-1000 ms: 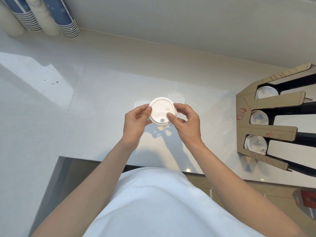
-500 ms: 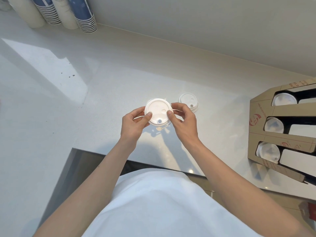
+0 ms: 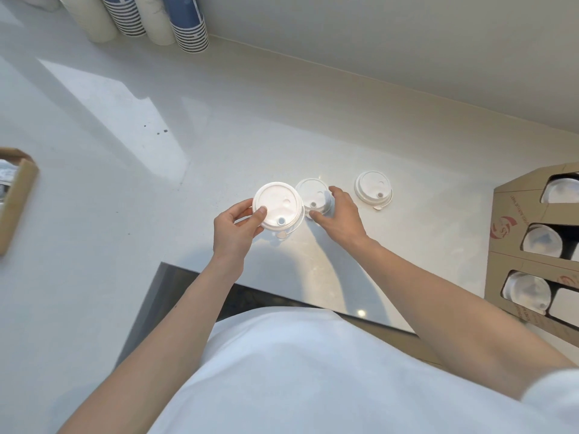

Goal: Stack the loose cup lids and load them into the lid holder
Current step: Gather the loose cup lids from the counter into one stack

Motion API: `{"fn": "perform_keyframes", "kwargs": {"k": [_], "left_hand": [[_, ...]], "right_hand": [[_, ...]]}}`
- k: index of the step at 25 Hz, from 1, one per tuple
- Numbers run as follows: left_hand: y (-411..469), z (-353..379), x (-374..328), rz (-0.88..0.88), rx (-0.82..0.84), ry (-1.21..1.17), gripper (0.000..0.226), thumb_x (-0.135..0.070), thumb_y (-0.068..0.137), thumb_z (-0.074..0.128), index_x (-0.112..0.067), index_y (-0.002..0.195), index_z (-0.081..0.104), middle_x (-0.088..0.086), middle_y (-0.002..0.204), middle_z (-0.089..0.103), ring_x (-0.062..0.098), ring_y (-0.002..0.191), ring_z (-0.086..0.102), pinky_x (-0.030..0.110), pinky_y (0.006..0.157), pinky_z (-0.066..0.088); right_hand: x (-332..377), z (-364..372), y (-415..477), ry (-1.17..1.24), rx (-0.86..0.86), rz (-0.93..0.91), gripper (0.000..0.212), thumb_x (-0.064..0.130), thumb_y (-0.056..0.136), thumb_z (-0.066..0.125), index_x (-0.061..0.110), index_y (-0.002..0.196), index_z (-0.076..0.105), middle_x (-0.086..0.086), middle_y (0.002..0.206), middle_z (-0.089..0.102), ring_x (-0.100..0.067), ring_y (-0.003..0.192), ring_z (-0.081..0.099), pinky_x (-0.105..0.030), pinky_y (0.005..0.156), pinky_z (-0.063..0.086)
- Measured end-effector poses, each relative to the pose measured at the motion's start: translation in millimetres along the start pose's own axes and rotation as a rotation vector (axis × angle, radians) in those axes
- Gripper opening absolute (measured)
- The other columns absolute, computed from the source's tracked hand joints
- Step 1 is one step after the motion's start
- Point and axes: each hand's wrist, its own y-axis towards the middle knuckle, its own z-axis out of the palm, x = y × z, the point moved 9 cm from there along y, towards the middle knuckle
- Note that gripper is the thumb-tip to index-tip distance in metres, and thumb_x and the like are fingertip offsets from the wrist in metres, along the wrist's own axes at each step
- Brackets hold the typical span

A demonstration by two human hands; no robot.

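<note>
My left hand [image 3: 236, 228] holds a small stack of white cup lids [image 3: 277, 209] just above the white counter, thumb on top. Right beside it a loose white lid [image 3: 311, 194] lies on the counter, and my right hand [image 3: 340, 214] has its fingers curled around that lid's right and front edges. A third loose lid [image 3: 372, 187] lies further right, untouched. The cardboard lid holder [image 3: 507, 214] lies at the right edge, with white lids visible in its three slots.
Stacks of blue and cream paper cups [image 3: 188, 26] lie at the back left against the wall. A brown cardboard box [image 3: 18, 195] pokes in at the left edge. The counter's front edge [image 3: 282, 286] runs close to my body.
My right hand has let go of the held stack and moved right onto a loose lid on the counter. The left hand alone keeps the stack. The view has shifted left.
</note>
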Motion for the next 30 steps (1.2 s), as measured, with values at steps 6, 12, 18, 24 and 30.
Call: {"fn": "perform_keyframes", "kwargs": {"k": [6, 12, 18, 24, 30], "left_hand": [[9, -17, -7, -0.001, -0.009, 0.014, 0.044, -0.015, 0.089, 0.075, -0.003, 0.131, 0.065, 0.012, 0.121, 0.069, 0.005, 0.088, 0.071, 0.028, 0.086, 0.062], [15, -28, -11, -0.001, -0.009, 0.022, 0.046, -0.016, 0.088, 0.076, -0.004, 0.131, 0.065, 0.013, 0.123, 0.07, 0.007, 0.09, 0.071, 0.033, 0.09, 0.061], [13, -27, -9, 0.004, 0.0, 0.018, 0.045, -0.015, 0.088, 0.077, -0.004, 0.131, 0.065, 0.01, 0.12, 0.07, 0.001, 0.085, 0.072, 0.03, 0.088, 0.061], [8, -16, -12, 0.003, 0.013, -0.021, 0.037, -0.014, 0.09, 0.074, -0.008, 0.126, 0.066, 0.011, 0.114, 0.073, 0.016, 0.098, 0.071, 0.031, 0.09, 0.06], [-4, 14, -16, 0.012, 0.101, -0.038, 0.037, -0.014, 0.091, 0.073, -0.008, 0.127, 0.065, 0.003, 0.104, 0.076, 0.018, 0.101, 0.072, 0.029, 0.089, 0.06]], "right_hand": [[13, 17, 16, -0.19, 0.013, -0.031, 0.083, 0.039, 0.083, 0.074, 0.012, 0.148, 0.03, -0.007, 0.15, 0.038, -0.03, 0.139, 0.036, -0.042, 0.104, 0.039], [10, 19, 21, -0.2, -0.033, -0.023, 0.072, 0.037, 0.085, 0.072, 0.011, 0.142, 0.037, -0.008, 0.144, 0.044, -0.032, 0.133, 0.042, -0.041, 0.096, 0.042], [9, 11, 12, -0.116, -0.09, -0.04, 0.072, 0.039, 0.086, 0.069, 0.015, 0.146, 0.038, -0.006, 0.148, 0.044, -0.026, 0.137, 0.041, -0.04, 0.104, 0.039], [16, -30, -16, 0.214, -0.209, -0.149, 0.056, 0.035, 0.082, 0.077, 0.019, 0.131, 0.056, 0.001, 0.141, 0.053, -0.017, 0.132, 0.048, -0.045, 0.112, 0.04], [32, -73, -64, 0.357, -0.261, -0.223, 0.047, 0.027, 0.082, 0.08, 0.023, 0.125, 0.063, 0.003, 0.142, 0.053, -0.011, 0.134, 0.048, -0.037, 0.109, 0.045]]}}
